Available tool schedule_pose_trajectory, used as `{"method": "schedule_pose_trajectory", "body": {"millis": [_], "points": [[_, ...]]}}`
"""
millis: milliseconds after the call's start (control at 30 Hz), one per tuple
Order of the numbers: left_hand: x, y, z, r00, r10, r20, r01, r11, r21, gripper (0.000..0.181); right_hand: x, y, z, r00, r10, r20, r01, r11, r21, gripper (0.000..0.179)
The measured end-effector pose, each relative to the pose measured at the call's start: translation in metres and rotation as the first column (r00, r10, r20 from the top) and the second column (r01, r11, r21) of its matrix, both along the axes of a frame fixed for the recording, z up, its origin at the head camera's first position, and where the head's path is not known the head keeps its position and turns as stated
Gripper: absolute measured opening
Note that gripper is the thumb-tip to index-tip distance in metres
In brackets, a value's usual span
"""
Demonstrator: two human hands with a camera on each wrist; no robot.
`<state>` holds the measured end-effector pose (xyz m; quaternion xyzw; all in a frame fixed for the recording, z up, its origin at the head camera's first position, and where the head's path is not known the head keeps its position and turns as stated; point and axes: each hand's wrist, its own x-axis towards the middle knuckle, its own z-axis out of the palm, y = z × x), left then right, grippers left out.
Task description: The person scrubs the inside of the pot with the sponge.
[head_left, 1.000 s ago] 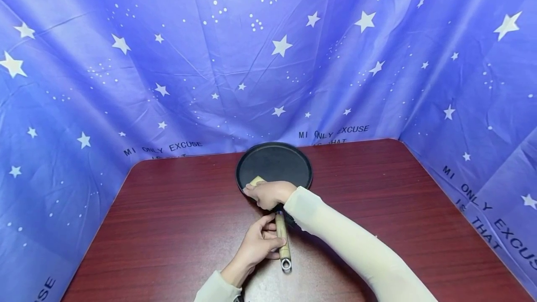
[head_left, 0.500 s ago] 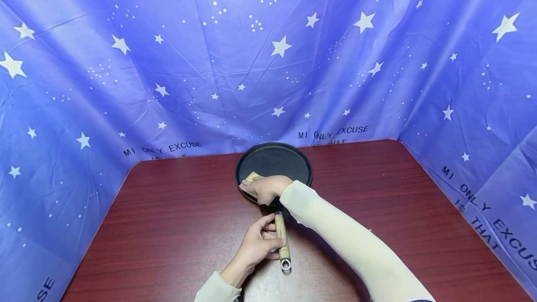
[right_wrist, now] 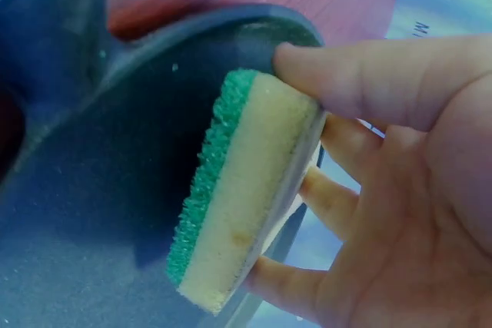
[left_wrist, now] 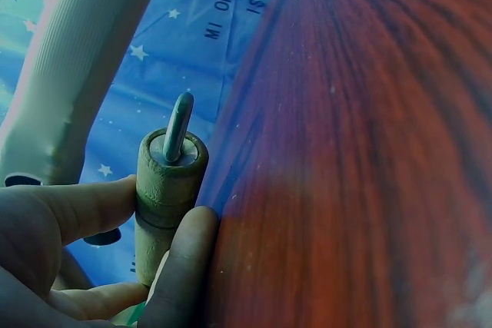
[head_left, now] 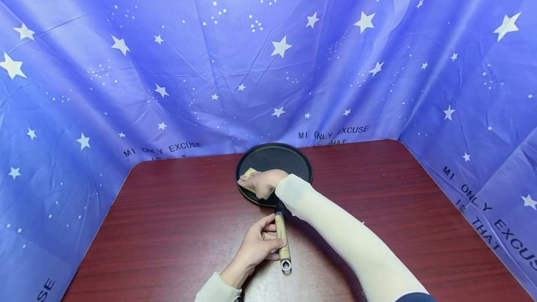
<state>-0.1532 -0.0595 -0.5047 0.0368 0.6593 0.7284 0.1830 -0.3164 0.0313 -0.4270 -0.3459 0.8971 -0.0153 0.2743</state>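
A round black frying pan (head_left: 277, 158) lies on the table near its far edge, with its wooden handle (head_left: 280, 228) pointing toward me. My left hand (head_left: 257, 242) grips that handle between thumb and fingers; the left wrist view shows the metal hanging loop (left_wrist: 179, 127) at its end. Over the pan's near left part, my right hand (head_left: 264, 183) holds a sponge (right_wrist: 246, 193) with a cream body and a green scouring side. In the right wrist view the thumb lies at one end of the sponge and the fingers behind it. The green side faces the pan's dark surface.
The dark red wooden table (head_left: 180, 227) spreads out on both sides of the pan. A blue curtain (head_left: 218, 59) with white stars and printed lettering hangs round its far and side edges. My right forearm, in a cream sleeve (head_left: 344, 232), reaches across the table's right half.
My right hand has moved with the sponge a little farther away and to the left along the pan. The left hand and the pan have stayed in place.
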Motion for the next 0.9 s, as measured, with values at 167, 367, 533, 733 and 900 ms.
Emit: {"method": "schedule_pose_trajectory", "body": {"millis": [167,367,533,733,900], "points": [[0.0,0.0,0.001,1.0,0.005,0.001,-0.005,1.0,-0.012,0.087,-0.005,-0.003,0.001,1.0,-0.022,0.015,0.022,1.0,-0.002,0.086],[0.0,0.0,0.001,1.0,0.007,0.003,-0.007,1.0,0.0,0.087,-0.014,-0.006,0.0,0.997,-0.074,0.035,0.074,0.997,-0.01,0.085],[0.0,0.001,0.001,1.0,0.008,0.003,-0.008,1.0,0.004,0.087,-0.023,-0.007,-0.001,0.993,-0.112,0.045,0.112,0.994,0.004,0.087],[0.0,0.001,0.0,1.0,0.01,0.007,-0.01,1.0,0.002,0.087,-0.035,-0.007,-0.006,0.993,-0.114,0.013,0.114,0.994,0.002,0.085],[0.0,0.0,0.0,1.0,0.014,0.003,-0.014,1.0,-0.009,0.087,-0.042,-0.007,-0.009,0.993,-0.118,-0.032,0.118,0.993,-0.009,0.086]]}}
